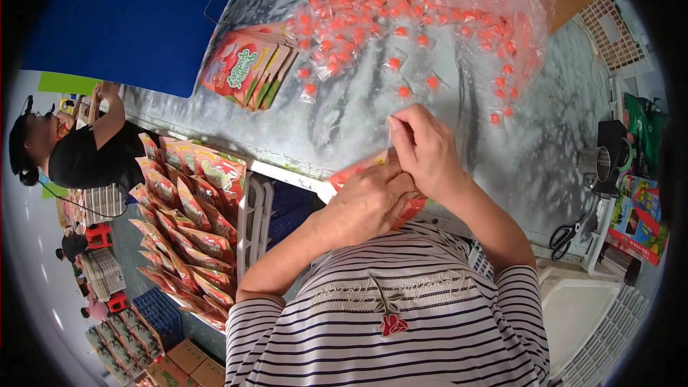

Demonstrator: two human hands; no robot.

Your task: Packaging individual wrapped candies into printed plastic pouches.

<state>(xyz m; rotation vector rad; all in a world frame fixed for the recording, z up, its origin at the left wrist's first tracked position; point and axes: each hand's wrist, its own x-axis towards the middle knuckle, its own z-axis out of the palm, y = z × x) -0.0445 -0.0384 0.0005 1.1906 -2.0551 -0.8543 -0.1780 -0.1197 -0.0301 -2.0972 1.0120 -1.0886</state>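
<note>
At the table's near edge, in front of my body, a red pouch (348, 172) lies mostly covered by my hands. My left hand (371, 197) grips it, the fingers bent across its front. Just right of and above that, my right hand (430, 152) is closed in a pinch, thumb against forefinger. A small pale edge shows at those fingertips, too little to name. Beyond the hands lie loose orange-red pieces in clear wrappers, such as one wrapped piece (404, 92). A fanned stack of flat printed pouches (247, 64) rests to the left.
A big clear bag (530, 0) spills wrapped pieces at the back. Filled pouches (190, 208) stand in a crate at my left. Black scissors (566, 236) and a metal cup (593, 165) are at the right. A co-worker (93, 143) sits at the far left by a blue panel (136, 21).
</note>
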